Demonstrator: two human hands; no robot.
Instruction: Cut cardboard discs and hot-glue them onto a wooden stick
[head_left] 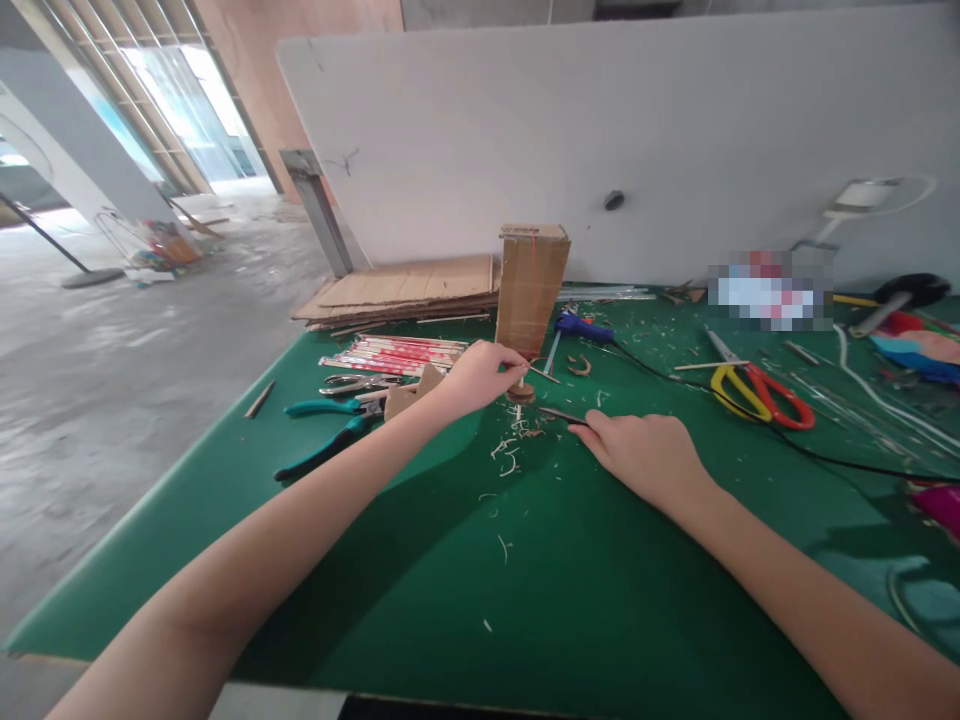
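Note:
My left hand (486, 372) is closed, its fingertips pinching a thin pale wooden stick at the middle of the table. Small round cardboard discs (520, 395) sit on the stick just below those fingers. In my closed right hand (651, 450) is a slim dark knife (561, 415), its tip pointing left towards the discs but apart from them. Part of its handle is hidden by my fingers. Curled wood shavings (510, 460) lie below the stick. Behind my left hand a tall cardboard box (531, 290) stands upright.
Teal-handled pliers (326, 445), paper-wrapped chopsticks (405, 350) and stacked cardboard sheets (409, 283) lie left on the green table (480, 620). A blue glue gun (585, 328) trails a black cable rightward. Scissors with yellow and red handles (780, 400) lie right. A white panel (480, 140) stands behind.

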